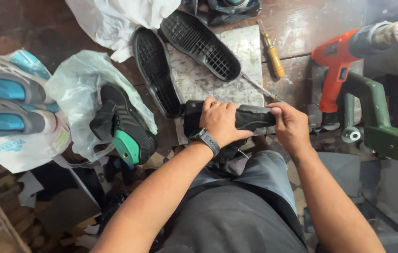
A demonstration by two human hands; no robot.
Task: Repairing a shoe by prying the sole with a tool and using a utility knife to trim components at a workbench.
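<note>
We see a wooden workbench (311, 18) with a pale scuffed slab (208, 79) lying on it, and everything else crowds round that. Biggest package: a white bag (25, 145) at the far left with blue lettering on its lower face, holding a pair of grey and blue shoes (6, 103) stacked one above the other. Next to it a clear plastic bag (77, 84), crumpled, open toward us, with a black shoe with a green heel (126, 131) sitting in its mouth. Another white crumpled bag (119, 18) lies at the top edge.

Right side: a green metal stand (377, 122) with an orange heat gun (344, 61) resting on it, nozzle pointing right.

The black shoe (250, 117) in hand sits at the near edge of the slab, just above our lap; its long axis runs left to right, roughly level (which end is the toe we cannot tell). Our left hand (220, 122), watch on the wrist, wraps over its middle, fingers closed round it. Our right hand (290, 126) pinches its right end, thumb and fingers tight on the edge.

Two black soles (199, 42), tread up, lie on the slab behind the shoe, angled up-left to down-right, the left one nearly touching the shoe. A yellow-handled screwdriver (274, 61) lies beside them, and a thin metal rod (260, 86) points at our right hand.
</note>
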